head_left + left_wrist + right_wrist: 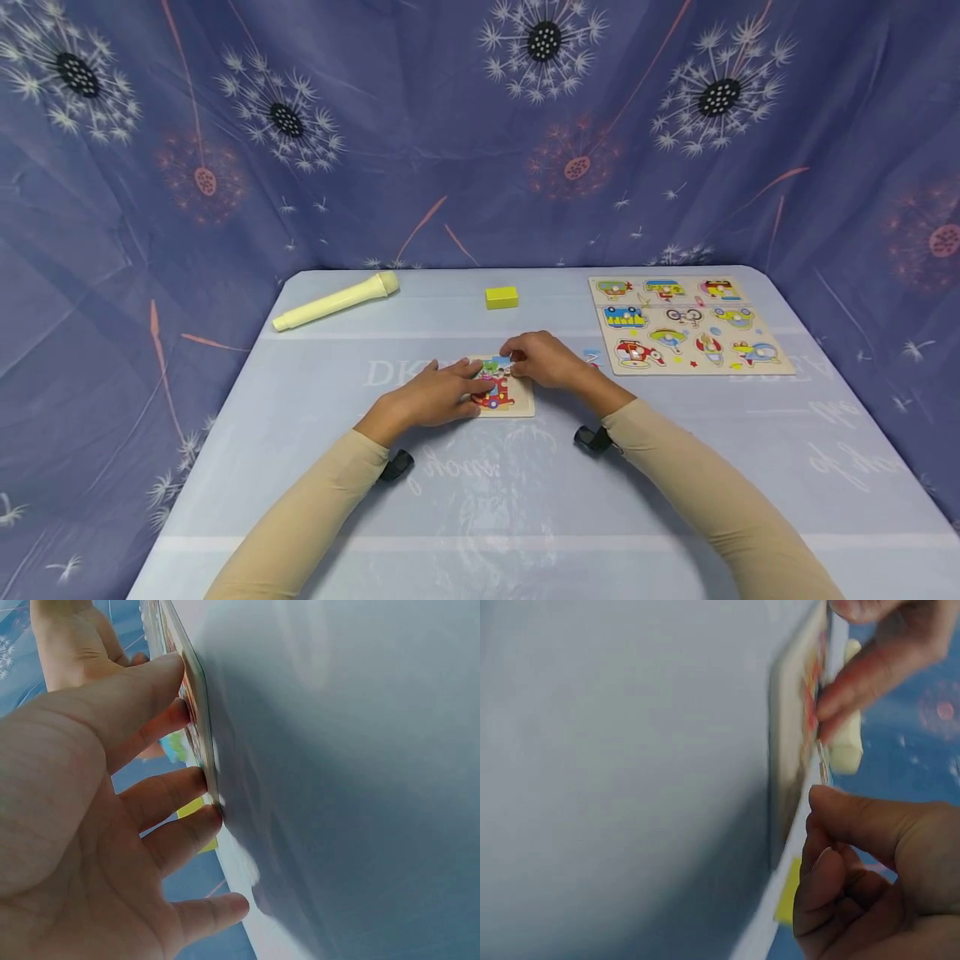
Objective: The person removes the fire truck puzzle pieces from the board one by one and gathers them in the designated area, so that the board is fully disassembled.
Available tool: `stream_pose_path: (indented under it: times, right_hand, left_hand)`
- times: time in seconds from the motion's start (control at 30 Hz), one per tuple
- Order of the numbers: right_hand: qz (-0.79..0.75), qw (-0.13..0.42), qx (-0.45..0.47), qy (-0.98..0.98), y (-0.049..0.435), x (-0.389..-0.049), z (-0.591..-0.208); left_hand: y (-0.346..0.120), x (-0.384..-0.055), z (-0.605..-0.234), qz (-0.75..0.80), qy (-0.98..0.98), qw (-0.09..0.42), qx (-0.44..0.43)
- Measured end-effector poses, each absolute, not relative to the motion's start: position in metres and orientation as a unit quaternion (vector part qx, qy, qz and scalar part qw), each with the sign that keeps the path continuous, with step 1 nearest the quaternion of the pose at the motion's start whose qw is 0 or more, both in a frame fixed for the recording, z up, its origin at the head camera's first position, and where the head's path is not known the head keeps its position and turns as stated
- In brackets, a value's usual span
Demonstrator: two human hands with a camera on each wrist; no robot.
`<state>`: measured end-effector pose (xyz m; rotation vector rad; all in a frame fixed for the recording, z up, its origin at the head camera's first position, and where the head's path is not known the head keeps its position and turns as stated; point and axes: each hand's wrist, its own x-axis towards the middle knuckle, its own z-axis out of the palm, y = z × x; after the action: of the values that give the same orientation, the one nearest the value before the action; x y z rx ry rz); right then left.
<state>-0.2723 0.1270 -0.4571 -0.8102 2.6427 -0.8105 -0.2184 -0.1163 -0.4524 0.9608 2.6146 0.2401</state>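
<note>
A small wooden jigsaw board [523,406] with a red vehicle picture lies on the table in front of the person. The left hand [438,393] rests on its left side, fingers spread; in the left wrist view, the fingertips [196,780] touch the board's face and edge. At the board's upper right corner, the right hand [546,360] pinches a thin puzzle piece [824,761] between thumb and index finger, its other fingers curled. Much of that piece is hidden by the fingers. Another puzzle piece [592,358], blue and red, lies by the right forearm.
A larger wooden peg puzzle [701,360] with vehicle pictures lies at the right. Behind the hands sits a yellow block [502,297]. A cream microphone-shaped stick [336,301] lies at the back left. A patterned blue curtain [420,133] hangs behind the table.
</note>
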Motion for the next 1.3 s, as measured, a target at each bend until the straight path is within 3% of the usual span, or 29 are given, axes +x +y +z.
stream_pose_path:
  times: [0.3,0.47,0.63,1.1,1.3]
  right_hand:
    - [-0.32,0.167,-0.252,0.898,0.211,-0.288,-0.448]
    - [-0.303,0.211,-0.245,0.897,0.234,-0.293,-0.45]
    - [-0.302,0.23,-0.233,0.895,0.238,-0.294,-0.455]
    - [-0.353,0.164,-0.2,0.899,0.235,-0.289,-0.451]
    - [-0.379,0.174,-0.199,0.887,0.216,-0.288,-0.453]
  left_hand:
    - [-0.111,-0.216,-0.455,0.08,0.921,0.173,0.341]
    - [-0.112,-0.216,-0.454,0.08,0.923,0.173,0.334]
    - [-0.113,-0.216,-0.452,0.082,0.921,0.17,0.341]
    - [-0.116,-0.219,-0.449,0.085,0.92,0.163,0.345]
    - [-0.116,-0.22,-0.45,0.084,0.921,0.164,0.342]
